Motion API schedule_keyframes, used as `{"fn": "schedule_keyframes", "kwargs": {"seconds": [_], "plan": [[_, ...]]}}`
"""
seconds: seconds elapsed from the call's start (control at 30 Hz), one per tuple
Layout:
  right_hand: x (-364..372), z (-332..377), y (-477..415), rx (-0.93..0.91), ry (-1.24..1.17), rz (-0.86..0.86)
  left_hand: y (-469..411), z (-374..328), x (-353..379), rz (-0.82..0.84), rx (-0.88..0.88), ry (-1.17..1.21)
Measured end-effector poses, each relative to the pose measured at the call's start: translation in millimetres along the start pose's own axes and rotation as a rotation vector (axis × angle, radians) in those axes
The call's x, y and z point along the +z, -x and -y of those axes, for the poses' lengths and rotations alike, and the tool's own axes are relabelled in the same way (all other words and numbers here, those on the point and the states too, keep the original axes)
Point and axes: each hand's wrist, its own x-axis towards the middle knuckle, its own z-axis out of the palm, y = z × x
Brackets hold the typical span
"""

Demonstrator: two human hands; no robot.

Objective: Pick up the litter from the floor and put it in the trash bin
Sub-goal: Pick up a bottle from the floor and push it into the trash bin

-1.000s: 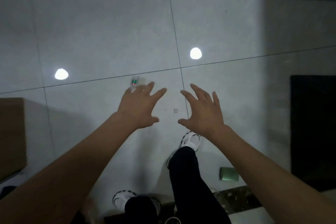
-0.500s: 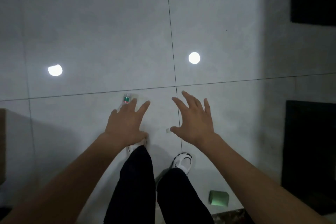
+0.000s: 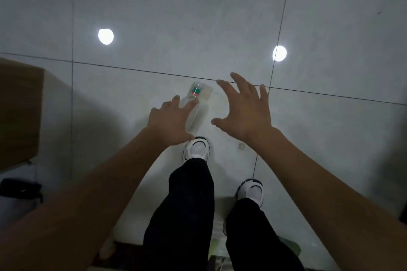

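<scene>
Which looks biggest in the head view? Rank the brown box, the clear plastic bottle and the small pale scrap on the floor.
1. Brown box, cut off by the frame edge.
2. Clear plastic bottle with green-red label, partly behind the left hand.
3. Small pale scrap on the tile.

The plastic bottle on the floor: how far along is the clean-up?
Done: nothing yet; the bottle lies on the floor. In hand: the open left hand reaches over it, the open right hand beside it, neither gripping. Left: grip it, collect the small scrap nearby, then bin both; no bin is in view.
</scene>
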Motion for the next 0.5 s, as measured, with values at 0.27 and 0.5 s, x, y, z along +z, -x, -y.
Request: {"fn": "schedule_keyframes", "kwargs": {"seconds": [0.27,0.5], "plan": [[61,-18,-27,-0.062,0.116,0.047,-44,9,67,-0.039,-0.08,0.11],[108,-50,-65,-0.092,0.147,0.049,-97,10,123,-0.079,-0.112,0.18]]}}
